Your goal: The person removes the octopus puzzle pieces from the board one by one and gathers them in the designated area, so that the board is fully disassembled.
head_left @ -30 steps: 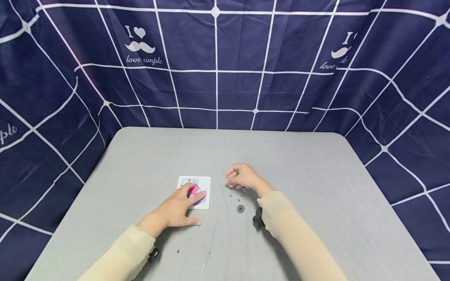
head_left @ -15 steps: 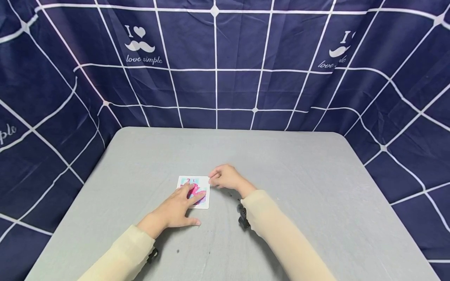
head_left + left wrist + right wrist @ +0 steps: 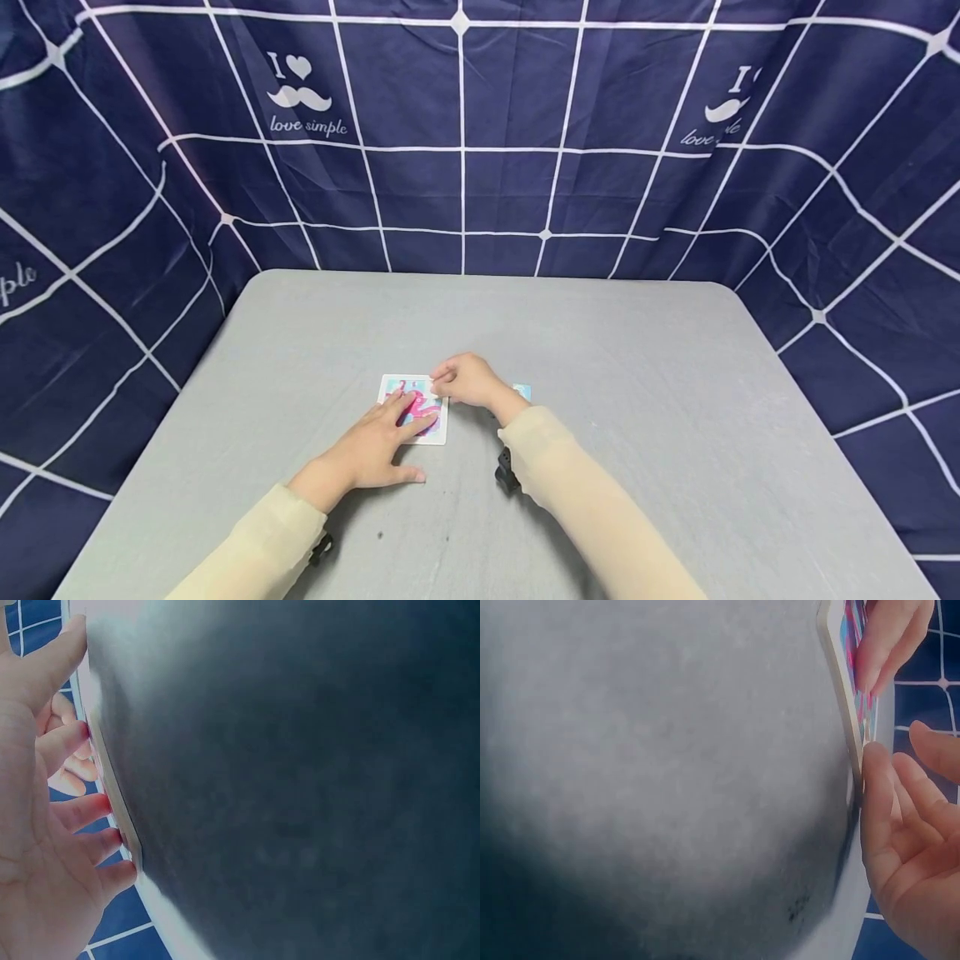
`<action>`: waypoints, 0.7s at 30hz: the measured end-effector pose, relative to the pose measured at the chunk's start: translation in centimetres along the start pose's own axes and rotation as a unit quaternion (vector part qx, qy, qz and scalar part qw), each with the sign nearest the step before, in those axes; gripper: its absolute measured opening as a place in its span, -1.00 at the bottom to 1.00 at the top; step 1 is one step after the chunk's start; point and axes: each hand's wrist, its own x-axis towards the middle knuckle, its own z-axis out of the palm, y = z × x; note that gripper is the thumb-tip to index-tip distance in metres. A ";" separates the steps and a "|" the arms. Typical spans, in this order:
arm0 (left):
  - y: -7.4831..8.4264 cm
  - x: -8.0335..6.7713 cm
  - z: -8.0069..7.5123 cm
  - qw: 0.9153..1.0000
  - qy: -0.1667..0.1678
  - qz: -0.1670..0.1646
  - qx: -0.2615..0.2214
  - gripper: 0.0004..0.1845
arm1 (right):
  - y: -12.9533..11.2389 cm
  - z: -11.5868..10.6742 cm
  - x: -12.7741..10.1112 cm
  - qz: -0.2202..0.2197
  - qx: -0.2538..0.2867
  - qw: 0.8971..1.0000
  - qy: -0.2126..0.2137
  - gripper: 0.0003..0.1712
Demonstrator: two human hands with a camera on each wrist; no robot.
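The left hand [image 3: 371, 446] lies spread, fingertips resting on the pictured board [image 3: 422, 405] just as a second ago; the right hand [image 3: 468, 381], well apart from the board then, is now at its upper right corner, fingers gathered, though I cannot tell whether they hold anything; a small blue piece [image 3: 523, 390] shows just right of it; board and piece lie on a grey tabletop [image 3: 637, 358]; navy cloth [image 3: 510, 92] with white gridlines stands behind and at both sides.
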 end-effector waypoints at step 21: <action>-0.1 0.0 -0.5 1.000 -0.015 0.012 -0.006 -0.21 | 0.1 0.8 0.6 0.024 0.014 1.000 0.002 -0.75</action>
